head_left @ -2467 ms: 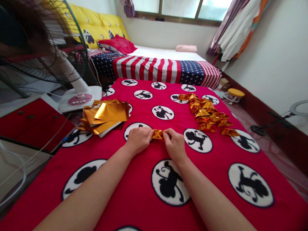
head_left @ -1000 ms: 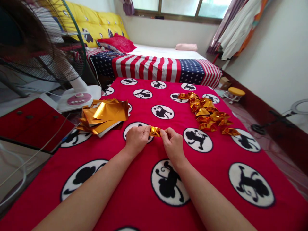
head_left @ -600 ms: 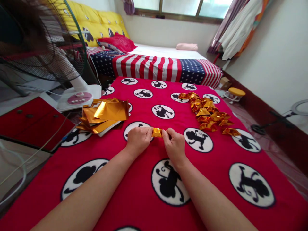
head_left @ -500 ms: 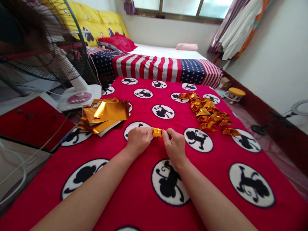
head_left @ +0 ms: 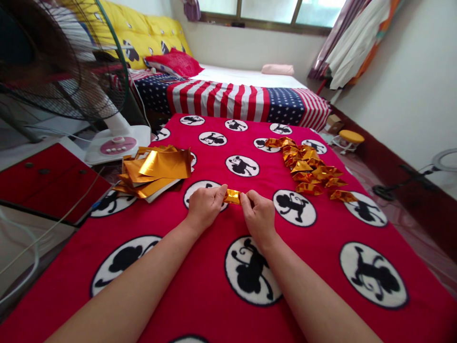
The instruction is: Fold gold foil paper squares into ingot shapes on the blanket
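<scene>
Between my two hands is a small folded piece of gold foil paper [head_left: 233, 196], its shiny middle showing. My left hand [head_left: 206, 204] pinches its left end between thumb and fingers, the thumb raised along the end. At the opposite end, my right hand [head_left: 259, 212] grips with thumb and forefinger, the other fingers curled in. Both hands are just above the red cloth [head_left: 200, 295] with monkey figures in white ovals. A loose stack of flat gold foil sheets [head_left: 160, 166] lies to the left. On the right sit several folded gold foil ingots [head_left: 303, 166] in a cluster.
A standing fan [head_left: 110, 114] is at the left, beside a red-fronted cabinet [head_left: 53, 181]. Beyond the cloth stands a bed [head_left: 228, 100] with a striped and starred cover. A yellow stool [head_left: 351, 136] is on the floor at the right.
My left thumb has lifted slightly at the left end of the folded foil paper, and the piece tilts a little. My right hand stays nearly still.
</scene>
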A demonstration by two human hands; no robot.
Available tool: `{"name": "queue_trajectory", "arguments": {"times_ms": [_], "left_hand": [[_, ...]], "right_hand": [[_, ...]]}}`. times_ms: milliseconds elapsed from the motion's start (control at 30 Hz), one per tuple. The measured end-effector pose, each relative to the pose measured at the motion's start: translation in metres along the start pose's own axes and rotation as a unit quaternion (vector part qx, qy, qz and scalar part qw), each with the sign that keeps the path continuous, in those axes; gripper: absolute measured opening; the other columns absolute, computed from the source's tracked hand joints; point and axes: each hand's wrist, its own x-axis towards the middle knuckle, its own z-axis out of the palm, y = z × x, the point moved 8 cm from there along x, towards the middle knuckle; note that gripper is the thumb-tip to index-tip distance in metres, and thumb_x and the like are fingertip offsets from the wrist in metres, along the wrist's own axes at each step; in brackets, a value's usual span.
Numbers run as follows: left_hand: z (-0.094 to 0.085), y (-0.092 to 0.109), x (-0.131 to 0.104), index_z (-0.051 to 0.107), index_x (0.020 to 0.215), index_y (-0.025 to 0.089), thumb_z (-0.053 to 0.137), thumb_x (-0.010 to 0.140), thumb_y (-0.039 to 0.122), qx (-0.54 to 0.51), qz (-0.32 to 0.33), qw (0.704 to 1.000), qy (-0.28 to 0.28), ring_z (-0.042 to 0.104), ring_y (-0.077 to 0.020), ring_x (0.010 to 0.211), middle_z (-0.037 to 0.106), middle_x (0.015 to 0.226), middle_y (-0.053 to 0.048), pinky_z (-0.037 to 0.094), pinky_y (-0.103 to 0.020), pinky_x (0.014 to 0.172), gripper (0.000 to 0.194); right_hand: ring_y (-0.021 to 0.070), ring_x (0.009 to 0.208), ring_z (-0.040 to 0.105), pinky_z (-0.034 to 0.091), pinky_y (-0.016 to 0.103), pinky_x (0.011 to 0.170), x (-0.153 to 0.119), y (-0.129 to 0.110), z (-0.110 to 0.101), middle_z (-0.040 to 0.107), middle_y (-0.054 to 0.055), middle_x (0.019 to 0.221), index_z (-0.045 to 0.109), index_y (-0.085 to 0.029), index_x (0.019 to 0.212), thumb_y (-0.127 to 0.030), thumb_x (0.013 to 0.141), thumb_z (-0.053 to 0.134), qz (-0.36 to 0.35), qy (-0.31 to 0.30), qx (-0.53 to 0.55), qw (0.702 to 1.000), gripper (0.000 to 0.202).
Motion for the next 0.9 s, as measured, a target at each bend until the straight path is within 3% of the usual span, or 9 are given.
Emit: {"name": "queue_trajectory", "arguments": {"times_ms": [367,600,767,900], "left_hand": [[0.002,0.01,-0.002,0.071,0.074,0.016,0.028,0.099,0.04,0.117,0.057,0.991,0.024,0.057,-0.018,0.058,0.072,0.071,-0.009,0.019,-0.032,0.054,0.055],[-0.002,0.002,-0.001,0.064,0.063,0.017,0.026,0.098,0.046,0.017,0.021,0.999,0.025,0.052,-0.0154,0.053,0.064,0.06,-0.007,0.02,-0.031,0.054,0.059],[-0.009,-0.009,0.001,0.055,0.062,0.019,0.024,0.096,0.056,-0.076,-0.001,0.996,0.042,0.05,-0.0154,0.056,0.056,0.056,-0.004,0.023,-0.029,0.054,0.06],[-0.009,-0.011,0.003,0.06,0.076,0.019,0.029,0.096,0.055,-0.156,0.003,0.987,0.045,0.051,-0.0144,0.058,0.055,0.059,-0.001,0.029,-0.026,0.056,0.051]], "right_hand": [[0.0094,0.048,0.04,0.024,0.026,0.054,-0.001,-0.002,0.0,0.045,-0.004,0.052,0.048,-0.02,0.059,-0.03,0.092,0.048,-0.017,0.015,0.006,1.0,0.035],[0.0092,0.049,0.039,0.025,0.025,0.055,0.0,0.001,-0.001,0.042,-0.005,0.052,0.047,-0.019,0.059,-0.032,0.091,0.049,-0.004,0.008,0.035,0.999,0.034],[0.0083,0.048,0.033,0.023,0.025,0.051,0.004,0.022,0.002,0.033,-0.006,0.048,0.039,-0.019,0.052,-0.033,0.085,0.052,0.088,0.008,0.14,0.986,0.038],[0.0064,0.04,0.025,0.016,0.023,0.042,0.008,0.043,0.015,0.032,-0.007,0.042,0.035,-0.021,0.047,-0.029,0.073,0.052,0.217,-0.036,0.32,0.922,0.032]]}}
